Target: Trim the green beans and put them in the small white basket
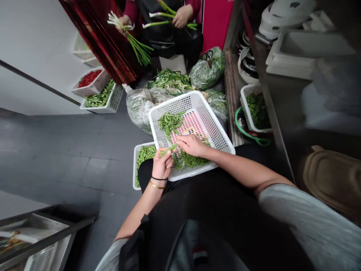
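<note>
A large white perforated basket (222,137) rests on my lap. Over its near left part, my left hand (163,163) pinches a green pea pod (168,150) between thumb and fingers. My right hand (193,145) is closed at the pod's far end, its thumb and forefinger pressed together there. Whole pea pods (170,122) lie heaped in the basket's far left corner. Beneath my right hand is a pile of thin green trimmings (191,160), partly covered by the hand and forearm. A second white basket (135,165) of pods stands by my left leg.
Opposite me a person's hands (182,17) hold green garlic stalks (138,47). Bagged greens (208,69) and loose greens (170,81) lie beyond my basket. Baskets of red chillies (90,78) and green pods (100,96) stand at the left wall. A metal shelf edge (270,101) runs along my right.
</note>
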`<state>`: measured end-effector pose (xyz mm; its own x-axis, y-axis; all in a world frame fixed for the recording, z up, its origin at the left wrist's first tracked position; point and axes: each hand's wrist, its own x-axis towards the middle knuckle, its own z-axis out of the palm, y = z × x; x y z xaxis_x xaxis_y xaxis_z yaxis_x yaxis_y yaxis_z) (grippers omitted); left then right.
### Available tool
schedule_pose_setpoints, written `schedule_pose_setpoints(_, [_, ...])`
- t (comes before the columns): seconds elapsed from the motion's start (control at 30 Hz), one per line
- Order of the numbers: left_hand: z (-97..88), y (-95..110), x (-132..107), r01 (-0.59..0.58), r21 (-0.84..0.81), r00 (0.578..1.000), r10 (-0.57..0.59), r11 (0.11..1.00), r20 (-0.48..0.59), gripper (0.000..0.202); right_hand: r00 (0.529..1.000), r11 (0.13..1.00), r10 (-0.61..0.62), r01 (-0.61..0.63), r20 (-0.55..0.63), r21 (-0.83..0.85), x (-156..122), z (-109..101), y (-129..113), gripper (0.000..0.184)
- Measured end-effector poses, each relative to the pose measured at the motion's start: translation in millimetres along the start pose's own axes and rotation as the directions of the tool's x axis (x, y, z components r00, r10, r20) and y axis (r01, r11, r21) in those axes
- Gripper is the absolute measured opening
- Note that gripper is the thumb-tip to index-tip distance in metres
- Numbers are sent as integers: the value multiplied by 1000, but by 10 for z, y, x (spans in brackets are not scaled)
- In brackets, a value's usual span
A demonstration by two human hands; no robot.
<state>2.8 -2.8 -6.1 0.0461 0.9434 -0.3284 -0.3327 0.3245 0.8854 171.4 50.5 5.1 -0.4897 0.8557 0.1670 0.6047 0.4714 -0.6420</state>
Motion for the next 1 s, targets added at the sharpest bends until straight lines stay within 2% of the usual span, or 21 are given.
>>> schedule_pose_setpoints(0.07, [-43,-24,-7,49,93,998,-54,994,45,22,1000,1000,7,-7,17,24,19,-15,35,31])
schedule_pose_setpoints(0.13, [-117,23,17,12,286,993,-44,958,106,22,979,995,-90,80,181,62,28,-33,67,27])
schedule_pose_setpoints(0.2, [-189,104,63,-75,460,971,-39,885,234,25,911,973,-219,178,350,146,36,-28,69,24])
schedule_pose_setpoints(0.23, [-214,136,90,-109,516,950,-64,850,305,25,882,962,-260,201,392,186,42,-14,57,24])
schedule_pose_setpoints(0.3, [-240,151,146,-139,566,919,-106,813,379,22,880,958,-264,192,394,212,60,28,19,24])
schedule_pose_setpoints(0.33, [-249,133,172,-138,566,925,-98,813,366,21,896,963,-241,173,372,206,68,46,6,25])
schedule_pose_setpoints(0.4, [-282,72,225,-113,498,974,-3,860,227,23,933,974,-177,120,314,193,70,55,26,27])
schedule_pose_setpoints(0.47, [-351,28,279,-95,323,995,98,942,6,29,952,980,-117,64,284,189,55,14,134,30])
schedule_pose_setpoints(0.53, [-448,38,329,-119,92,979,132,989,-153,33,928,987,-71,14,365,158,49,-52,310,30])
schedule_pose_setpoints(0.57, [-496,60,351,-130,-14,976,126,991,-180,33,891,994,-35,-14,453,106,65,-75,405,27])
schedule_pose_setpoints(0.63, [-570,115,385,-112,-179,985,85,978,-153,33,771,993,115,-62,627,-105,162,-52,555,19])
schedule_pose_setpoints(0.67, [-591,137,396,-79,-248,991,48,966,-126,33,723,970,211,-72,657,-232,245,8,596,21])
schedule_pose_setpoints(0.7, [-601,148,402,-31,-310,995,0,950,-100,33,713,938,291,-80,638,-339,349,103,611,24])
schedule_pose_setpoints(0.73, [-604,150,403,24,-363,995,-56,932,-78,33,728,901,352,-93,589,-424,465,230,600,27])
schedule_pose_setpoints(0.8, [-595,129,386,122,-424,986,-159,897,-52,27,823,898,329,-122,463,-422,704,543,531,30])
schedule_pose_setpoints(0.9, [-587,84,311,182,-426,979,-203,886,-3,19,834,901,332,-144,440,-409,952,970,430,36])
schedule_pose_setpoints(1.0, [-598,63,216,186,-400,982,-176,897,62,20,821,894,360,-169,443,-415,968,1118,439,34])
